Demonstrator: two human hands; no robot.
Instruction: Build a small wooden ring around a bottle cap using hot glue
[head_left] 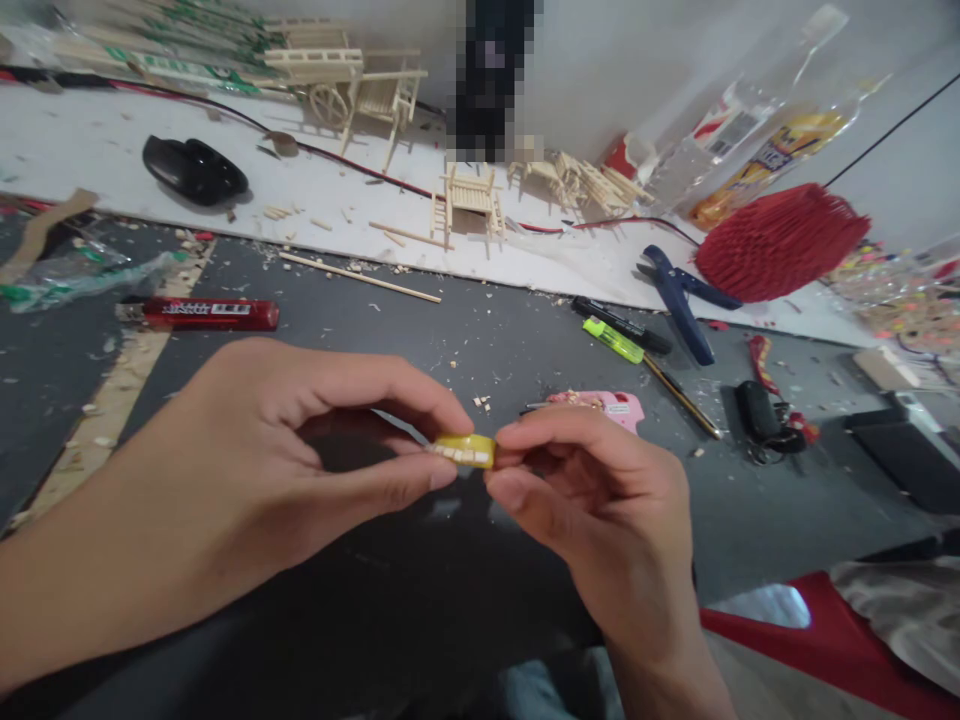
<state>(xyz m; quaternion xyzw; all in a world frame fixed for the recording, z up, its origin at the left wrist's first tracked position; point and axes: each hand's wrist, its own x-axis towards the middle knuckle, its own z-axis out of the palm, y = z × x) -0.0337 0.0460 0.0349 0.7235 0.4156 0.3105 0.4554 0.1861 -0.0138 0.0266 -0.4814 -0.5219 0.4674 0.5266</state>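
Both my hands meet over the dark work surface (465,340), pinching one small yellow piece (466,450) with short pale wooden bits stuck along its lower edge. My left hand (300,460) grips its left end between thumb and forefinger. My right hand (592,500) pinches its right end, fingers curled closed. Right behind my right hand lies a pink tool (607,405).
A red lighter (201,314) lies at the left. A yellow-green lighter (613,340), a black pen (622,325), blue pliers (679,295) and a red folded-paper piece (780,240) sit at the right. Small wooden stick models (471,195) stand on the white board (112,150) behind. Wood chips are scattered about.
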